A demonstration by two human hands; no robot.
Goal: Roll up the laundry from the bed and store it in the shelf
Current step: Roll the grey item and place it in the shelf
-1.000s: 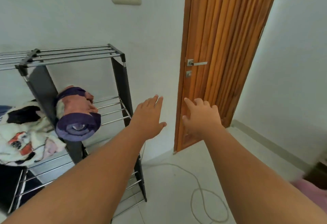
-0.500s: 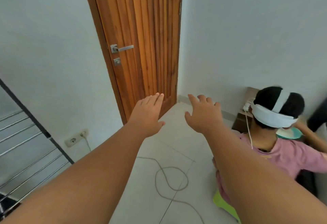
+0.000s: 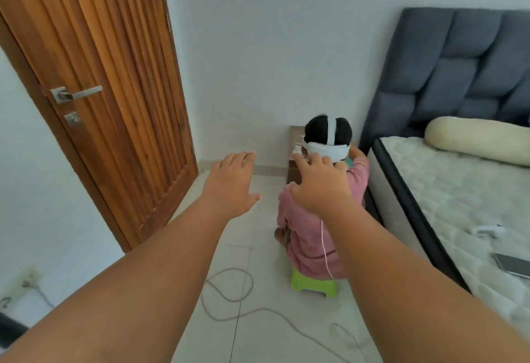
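Both my arms reach forward in the air, palms down and fingers relaxed. My left hand [image 3: 231, 183] hovers over the tiled floor and holds nothing. My right hand [image 3: 319, 183] is just as empty, in front of a seated person. The bed [image 3: 447, 190] with a white quilted mattress lies at the right. No laundry shows on the part of the bed I can see. The shelf is out of view.
A person in a pink top [image 3: 312, 242] sits on a green stool [image 3: 312, 285] beside the bed. A cable [image 3: 229, 291] loops on the floor. A wooden door [image 3: 114, 90] stands at left. A cream bolster [image 3: 476, 139], phone [image 3: 512, 265] and small white device [image 3: 487, 230] lie on the mattress.
My view has swung right, away from the shelf with its rolled laundry, past the door to the bed. Both hands stay open and empty in front of me.
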